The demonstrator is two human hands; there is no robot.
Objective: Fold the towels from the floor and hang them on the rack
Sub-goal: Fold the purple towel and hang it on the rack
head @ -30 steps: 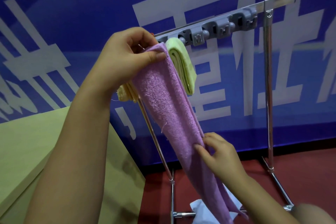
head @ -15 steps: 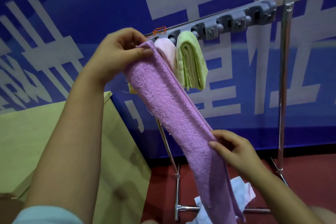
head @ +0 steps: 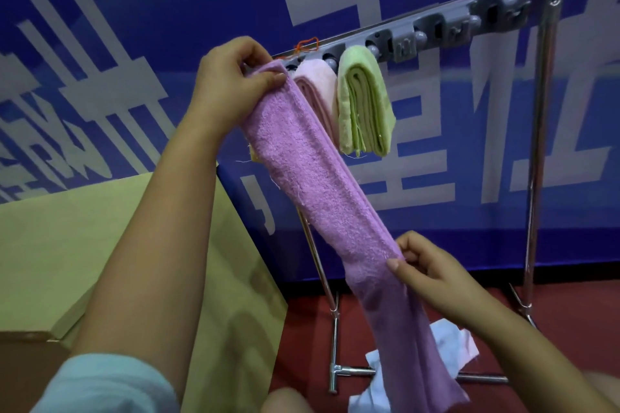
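One purple towel [head: 322, 198] pinched by both hands, left hand [head: 231, 84] at top, right hand [head: 426, 268] lower, two folded towels on rack [head: 436, 23], pink towel [head: 318, 90], green towel [head: 364, 104], one white cloth [head: 449, 342] on floor

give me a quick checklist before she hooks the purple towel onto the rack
1. Top end held: ok, the left hand pinches the purple towel at the rack bar.
2. Lower part controlled: ok, the right hand has a grip on its edge.
3. Towel folded: ok, it is a long narrow strip, tail hanging loose toward the floor.
4. Room on the rack: ok, the pink towel and green towel hang just to the right, grey clips further right look free.
5. Clip under the left hand: cannot tell, the hand covers it.
6. Floor finished: not ok, a white cloth lies by the rack's base.
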